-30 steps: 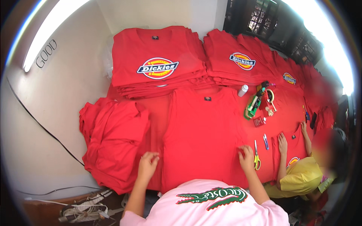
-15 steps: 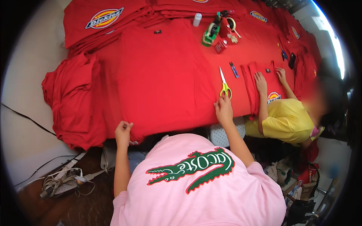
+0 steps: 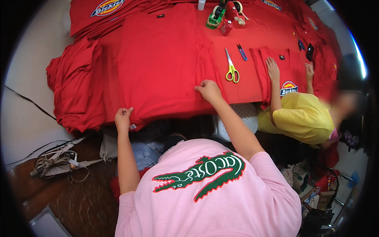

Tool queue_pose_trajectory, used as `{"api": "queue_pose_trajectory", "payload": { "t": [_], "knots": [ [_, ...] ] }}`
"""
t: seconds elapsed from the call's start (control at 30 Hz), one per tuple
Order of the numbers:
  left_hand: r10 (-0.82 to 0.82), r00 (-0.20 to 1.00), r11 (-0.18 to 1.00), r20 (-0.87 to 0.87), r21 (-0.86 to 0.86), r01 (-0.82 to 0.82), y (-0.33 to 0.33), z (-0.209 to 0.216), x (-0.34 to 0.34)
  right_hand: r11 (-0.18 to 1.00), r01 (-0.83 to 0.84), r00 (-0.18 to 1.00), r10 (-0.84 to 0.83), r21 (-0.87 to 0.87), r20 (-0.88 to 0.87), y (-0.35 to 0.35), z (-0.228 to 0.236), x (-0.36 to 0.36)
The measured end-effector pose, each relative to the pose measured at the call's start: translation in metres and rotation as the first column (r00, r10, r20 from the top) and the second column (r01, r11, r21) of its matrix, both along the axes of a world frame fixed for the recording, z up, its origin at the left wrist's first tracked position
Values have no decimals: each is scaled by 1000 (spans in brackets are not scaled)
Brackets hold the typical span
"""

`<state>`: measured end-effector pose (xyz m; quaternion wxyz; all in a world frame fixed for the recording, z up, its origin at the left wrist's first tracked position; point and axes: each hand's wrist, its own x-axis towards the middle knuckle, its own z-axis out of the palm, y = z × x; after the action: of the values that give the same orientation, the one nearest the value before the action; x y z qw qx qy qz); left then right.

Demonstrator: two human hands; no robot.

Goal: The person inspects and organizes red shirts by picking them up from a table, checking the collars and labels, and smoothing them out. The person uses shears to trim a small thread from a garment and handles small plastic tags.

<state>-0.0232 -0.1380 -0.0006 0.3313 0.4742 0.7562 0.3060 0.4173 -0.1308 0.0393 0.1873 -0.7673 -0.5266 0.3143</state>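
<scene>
A red T-shirt lies spread in front of me, its plain side up, with a small dark neck label at the far end. At its near left corner my left hand pinches the hem, close to a small white tag. My right hand has its fingers pinched on the fabric along the shirt's right side, where loose folds run lengthwise. To the right of that hand lie scissors with yellow-green handles and blue thread snips, both untouched.
A heap of red shirts sits at the left, and a folded stack with a printed badge at the back. Tape dispensers and a small red box stand behind the scissors. At the right, a person in yellow handles another red shirt.
My right hand has moved left and inward from beside the scissors onto the shirt's right side. My left hand stays at the near left corner. The whole view has shifted a little.
</scene>
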Motion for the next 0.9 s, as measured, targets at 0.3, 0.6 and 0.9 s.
{"api": "queue_pose_trajectory", "payload": {
  "t": [0.3,0.6,0.9],
  "knots": [
    [-27,950,999,312,26,20,-74,113,-9,977,211,518,-125,-15,-846,-131,77,132],
    [-164,964,823,208,-510,249,-182,39,-76,789,-219,947,30,-574,-320,-220,-29,140],
    [-271,962,962,45,-27,272,-4,78,15,869,91,911,-270,486,312,22,-14,187]
  ]
}}
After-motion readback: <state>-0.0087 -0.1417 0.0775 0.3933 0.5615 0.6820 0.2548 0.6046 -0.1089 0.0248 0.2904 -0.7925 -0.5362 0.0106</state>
